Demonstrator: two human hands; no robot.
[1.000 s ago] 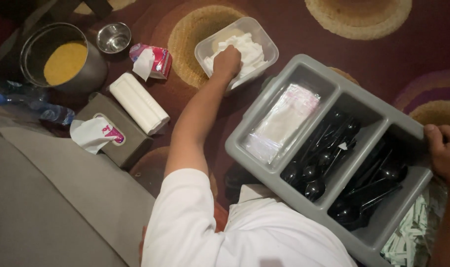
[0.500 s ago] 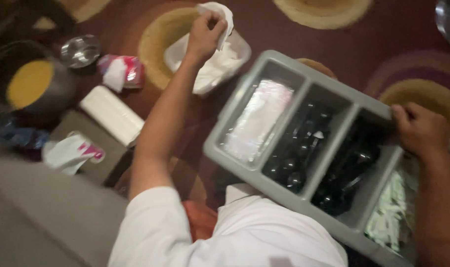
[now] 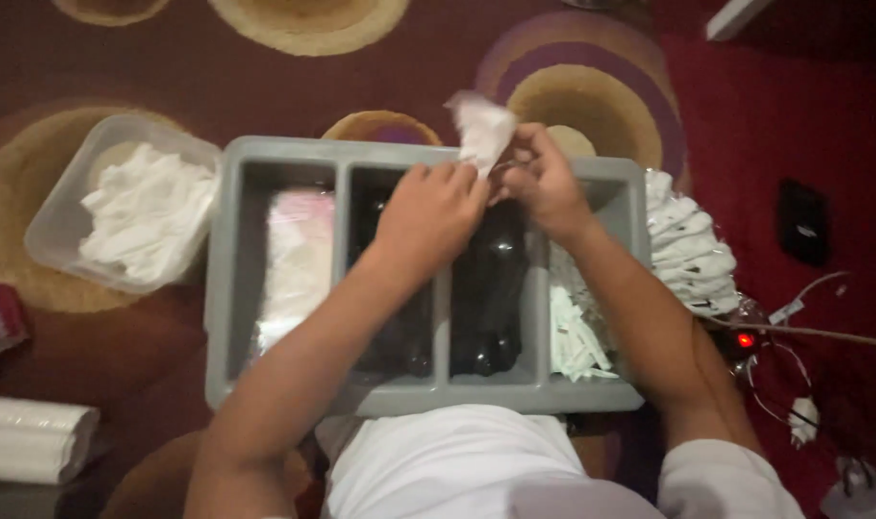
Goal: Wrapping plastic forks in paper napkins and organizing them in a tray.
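Observation:
My left hand (image 3: 428, 213) and my right hand (image 3: 544, 183) meet above the grey divided tray (image 3: 228, 288), both pinching a white napkin (image 3: 481, 130) that sticks up between them. The tray's left section holds clear plastic bags (image 3: 294, 264). Its two middle sections hold black plastic cutlery (image 3: 491, 317), partly hidden by my arms. The right section holds small white-green paper packets (image 3: 577, 336).
A clear plastic tub (image 3: 58, 216) of white napkins lies left of the tray. A heap of white packets in plastic (image 3: 693, 250) lies right of it. A white roll (image 3: 29, 437) is at lower left. Cables and a red light (image 3: 746, 339) lie at right on the patterned carpet.
My left hand lifted a napkin out of the tub and carried it over the tray. My right hand left the tray's edge and joined it. The view swung right.

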